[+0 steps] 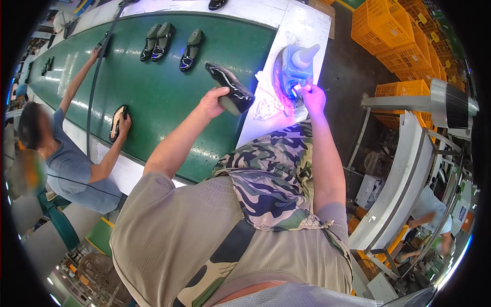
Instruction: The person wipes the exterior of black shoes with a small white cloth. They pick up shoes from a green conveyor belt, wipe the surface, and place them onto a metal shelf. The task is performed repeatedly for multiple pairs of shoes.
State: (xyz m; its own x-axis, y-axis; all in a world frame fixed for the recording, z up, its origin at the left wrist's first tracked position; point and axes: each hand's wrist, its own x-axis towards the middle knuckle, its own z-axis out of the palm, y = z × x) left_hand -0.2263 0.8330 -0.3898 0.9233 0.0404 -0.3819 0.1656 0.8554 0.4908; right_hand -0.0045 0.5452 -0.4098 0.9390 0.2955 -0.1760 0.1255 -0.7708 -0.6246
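My left hand (211, 103) is closed around a glossy black shoe (230, 87) with a grey-green shoe last inside, held tilted above the green conveyor belt (179, 117). At the right, my right hand (313, 99) is pinched at the near side of a blue container (292, 64) with a pale, rounded nozzle-like top (306, 55). Bright violet-blue light glares at my fingertips, so whatever they grip cannot be made out. Between the shoe and the container lies a crumpled white cloth or paper (265, 100) on the white ledge (250, 127).
On the belt's far part stand a pair of black shoes on lasts (157, 42) and a single one (192, 50). To my left a co-worker (82, 163) holds another shoe (118, 123). Orange crates (383, 28) are stacked right. A dark cable (97, 71) crosses the belt.
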